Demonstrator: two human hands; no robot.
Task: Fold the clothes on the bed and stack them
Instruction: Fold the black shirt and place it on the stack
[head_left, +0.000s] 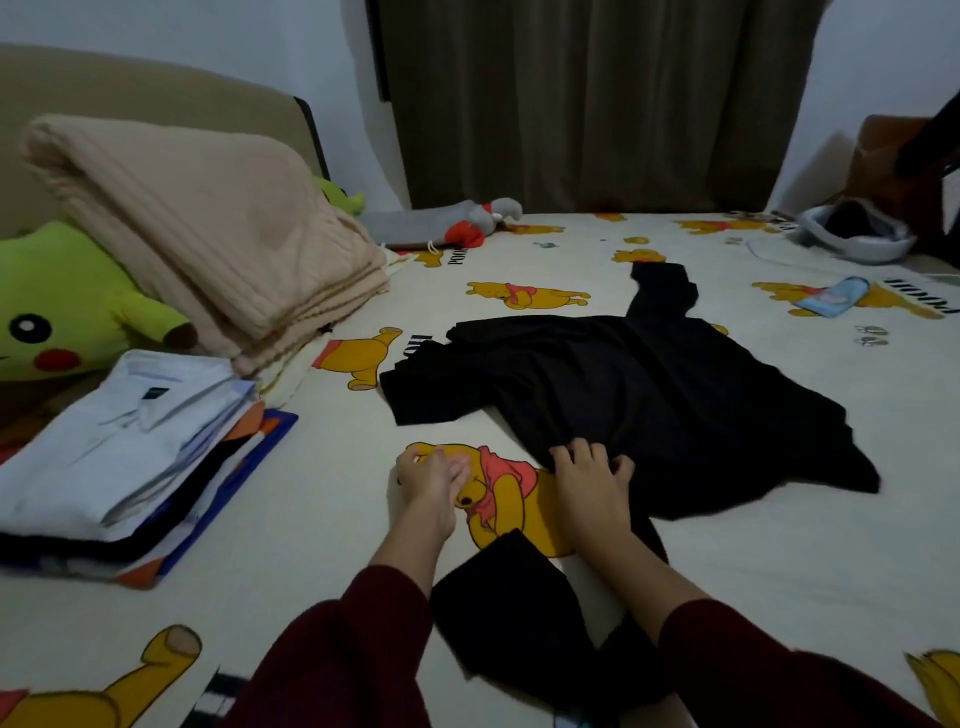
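A black garment (639, 395) lies spread across the middle of the bed, one sleeve pointing to the far side and another part trailing toward me under my arms. My right hand (589, 473) rests on its near edge, fingers curled into the black cloth. My left hand (431, 478) lies on the bare sheet just left of the garment, fingers loose, holding nothing. A stack of folded clothes (119, 457) with a pale blue shirt on top sits at the left.
A folded beige blanket (208, 234) and a green plush toy (57, 312) lie at the far left by the headboard. A grey and red plush (457, 226) lies at the far edge. A grey bowl-shaped thing (852, 236) and a small blue item (831, 296) lie at the right.
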